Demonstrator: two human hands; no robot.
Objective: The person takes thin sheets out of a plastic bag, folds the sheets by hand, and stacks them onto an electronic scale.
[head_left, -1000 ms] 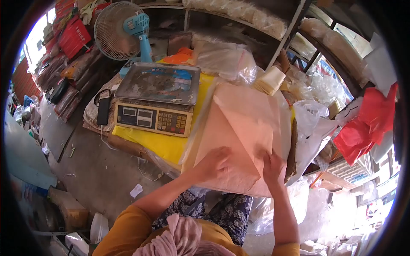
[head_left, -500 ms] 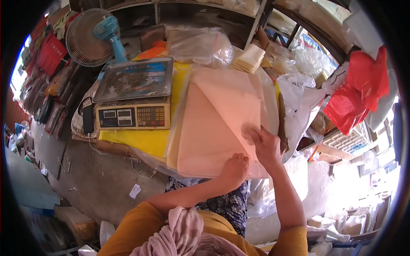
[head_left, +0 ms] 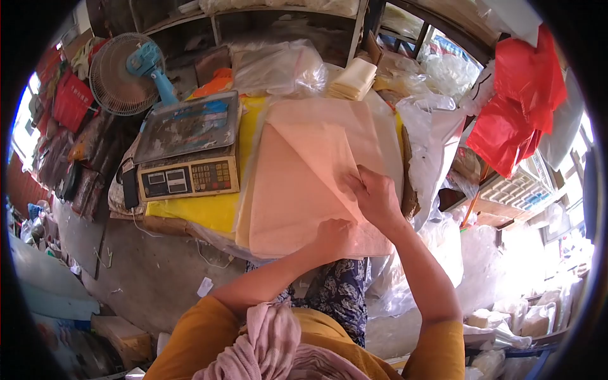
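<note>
Thin peach sheets [head_left: 285,202] lie stacked in front of me, the top one folded over diagonally. My right hand [head_left: 375,196] is closed in a pinch on the folded edge at the right side of the stack. Low on the stack, near its front edge, my left hand [head_left: 335,239] rests with its fingers curled against the peach surface; whether anything is between them is hidden. Yellow sheeting [head_left: 218,212] shows left of the stack, under a weighing scale [head_left: 190,177] with a metal pan.
A blue fan [head_left: 145,66] stands at the back left. Clear plastic bags [head_left: 278,66] and a folded cream bundle [head_left: 352,79] lie behind the stack. Red plastic bags [head_left: 516,101] hang at the right, beside white plastic [head_left: 430,136]. A white scrap [head_left: 204,287] lies on the floor.
My right hand has drawn the folded edge leftward and away from my body. My left hand has moved from the left part of the sheets to near the front edge and curled. The view has shifted.
</note>
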